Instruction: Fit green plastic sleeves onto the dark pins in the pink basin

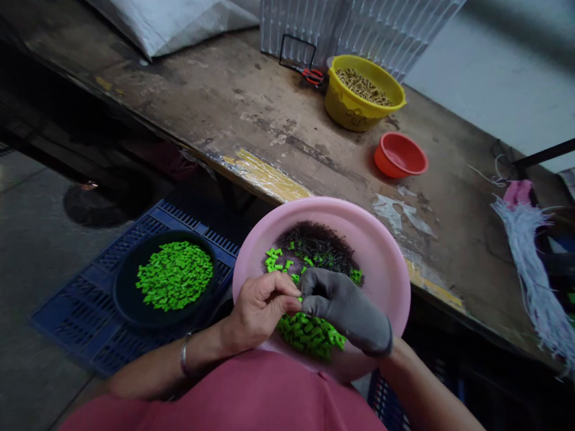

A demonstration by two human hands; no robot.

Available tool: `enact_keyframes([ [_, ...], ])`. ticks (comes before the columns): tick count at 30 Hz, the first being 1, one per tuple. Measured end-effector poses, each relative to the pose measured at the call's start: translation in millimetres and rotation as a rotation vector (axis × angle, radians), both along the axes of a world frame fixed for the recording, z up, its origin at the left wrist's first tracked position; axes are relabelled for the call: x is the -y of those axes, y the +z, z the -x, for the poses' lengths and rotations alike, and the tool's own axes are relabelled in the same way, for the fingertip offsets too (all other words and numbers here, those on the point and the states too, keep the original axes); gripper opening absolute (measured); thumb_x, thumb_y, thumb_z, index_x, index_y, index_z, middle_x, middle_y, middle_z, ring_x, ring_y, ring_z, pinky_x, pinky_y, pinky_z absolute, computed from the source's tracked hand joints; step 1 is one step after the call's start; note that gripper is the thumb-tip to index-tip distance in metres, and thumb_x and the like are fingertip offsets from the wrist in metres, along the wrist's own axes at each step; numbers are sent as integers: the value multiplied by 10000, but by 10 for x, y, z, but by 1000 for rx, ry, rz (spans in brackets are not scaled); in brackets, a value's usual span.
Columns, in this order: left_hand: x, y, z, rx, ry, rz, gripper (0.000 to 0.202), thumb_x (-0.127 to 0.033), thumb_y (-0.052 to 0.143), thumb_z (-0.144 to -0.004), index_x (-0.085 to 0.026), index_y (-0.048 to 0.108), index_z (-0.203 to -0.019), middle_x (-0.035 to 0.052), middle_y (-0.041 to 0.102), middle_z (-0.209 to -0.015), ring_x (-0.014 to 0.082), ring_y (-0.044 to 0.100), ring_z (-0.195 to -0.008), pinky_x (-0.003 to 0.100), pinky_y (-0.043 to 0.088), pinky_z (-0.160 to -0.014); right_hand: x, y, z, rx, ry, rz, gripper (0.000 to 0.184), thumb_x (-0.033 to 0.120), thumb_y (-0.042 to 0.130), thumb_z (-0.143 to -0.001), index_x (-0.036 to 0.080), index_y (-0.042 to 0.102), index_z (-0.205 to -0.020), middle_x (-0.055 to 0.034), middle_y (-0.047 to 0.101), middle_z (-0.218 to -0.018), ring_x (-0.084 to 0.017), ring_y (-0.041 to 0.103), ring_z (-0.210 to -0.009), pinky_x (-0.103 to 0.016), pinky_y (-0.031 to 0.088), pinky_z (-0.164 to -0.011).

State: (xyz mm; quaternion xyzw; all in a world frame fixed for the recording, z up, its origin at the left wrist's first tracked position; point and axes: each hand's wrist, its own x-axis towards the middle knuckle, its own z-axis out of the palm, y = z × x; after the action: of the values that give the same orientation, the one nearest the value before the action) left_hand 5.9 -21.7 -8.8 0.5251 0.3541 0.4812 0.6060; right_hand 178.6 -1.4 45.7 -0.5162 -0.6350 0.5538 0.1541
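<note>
A worn wooden table [269, 114] slants across a dim workroom. On the left, a dark basin [120, 293] full of green plastic pieces [175, 275] sits on a blue slatted crate [63, 323]. Next comes the person's bare left hand [258, 308], its thumb and forefinger pinching what seems to be a small green piece [300, 298] (mostly hidden by fingertips) above a pink basin [390, 269]. That basin holds a tangle of dark wiry parts [323, 239] and a near heap of green pieces [309, 335]. The grey-gloved right hand [350, 308] pinches at the same spot, fingertips meeting the left's. Farther right stand a yellow tub [345, 114] and a red bowl [390, 163]. The work looks midway: plenty of loose parts are left, though which green heap is finished cannot be told.
</note>
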Motion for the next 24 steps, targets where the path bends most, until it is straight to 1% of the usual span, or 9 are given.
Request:
enact_keyframes([
  [5, 17, 98, 338, -184, 56, -23, 107, -242, 594, -841, -191, 613, -749, 21, 610, -667, 152, 573, -657, 284, 460, -672, -82, -77, 127, 32, 3, -47, 216, 351, 698, -760, 182, 564, -768, 38, 565, -704, -110, 500, -650, -214, 406, -567],
  [8, -10, 128, 795, -421, 233, -47, 93, -244, 595, -827, -199, 609, -747, 5, 599, -684, 152, 560, -678, 268, 441, -658, -181, -220, 204, 193, 229, -120, 69, 252, 623, -842, 194, 649, -870, 22, 666, -830, -119, 603, -762, -224, 468, -688],
  [11, -26, 77, 1287, -836, 438, -8, 75, -278, 606, -818, -207, 611, -794, -34, 608, -718, 133, 553, -668, 241, 415, -644, -215, -440, 315, 572, 558, -404, 133, 196, 569, -881, 216, 699, -906, -10, 712, -884, -154, 638, -848, -267, 477, -773],
  [13, -21, 0, 1537, -1115, 484, 32, 106, -303, 578, -839, -207, 623, -829, -45, 621, -742, 135, 564, -677, 241, 408, -659, -179, -584, 410, 693, 663, -513, 158, 144, 555, -867, 165, 710, -847, -85, 710, -880, -220, 636, -890, -349, 473, -810],
  [15, -13, -97, 1689, -1350, 442, 40, 157, -305, 520, -874, -198, 634, -866, -23, 647, -807, 164, 591, -740, 259, 412, -686, -112, -698, 502, 730, 664, -555, 177, 93, 526, -850, 108, 701, -876, -157, 692, -926, -279, 622, -920, -431, 466, -814],
  [18, -18, -217, 1738, -1644, 325, 47, 287, -306, 405, -929, -159, 650, -956, 76, 659, -917, 233, 613, -792, 317, 427, -677, 4, -807, 602, 787, 645, -607, 256, 38, 461, -843, 56, 665, -996, -197, 672, -969, -310, 614, -905, -476, 478, -760],
  [20, -35, -225, 1661, -1749, 337, 39, 360, -334, 364, -948, -129, 639, -1057, 131, 647, -946, 267, 615, -767, 354, 435, -646, 67, -850, 637, 818, 635, -628, 281, 21, 442, -839, 48, 652, -1024, -204, 670, -973, -313, 611, -903, -484, 485, -746],
  [22, -52, -149, 1504, -1692, 441, -72, 359, -343, 395, -944, -122, 605, -1136, 142, 638, -990, 279, 616, -820, 374, 455, -687, 106, -881, 656, 842, 626, -644, 287, 31, 458, -835, 52, 640, -1056, -221, 662, -1013, -326, 601, -949, -522, 478, -790],
  [24, -66, -13, 1271, -1479, 509, -290, 293, -295, 452, -932, -136, 586, -1139, 121, 632, -1039, 261, 600, -938, 373, 459, -814, 115, -909, 671, 861, 610, -649, 290, 44, 488, -826, 55, 633, -1076, -238, 654, -1041, -355, 588, -995, -582, 451, -837],
])
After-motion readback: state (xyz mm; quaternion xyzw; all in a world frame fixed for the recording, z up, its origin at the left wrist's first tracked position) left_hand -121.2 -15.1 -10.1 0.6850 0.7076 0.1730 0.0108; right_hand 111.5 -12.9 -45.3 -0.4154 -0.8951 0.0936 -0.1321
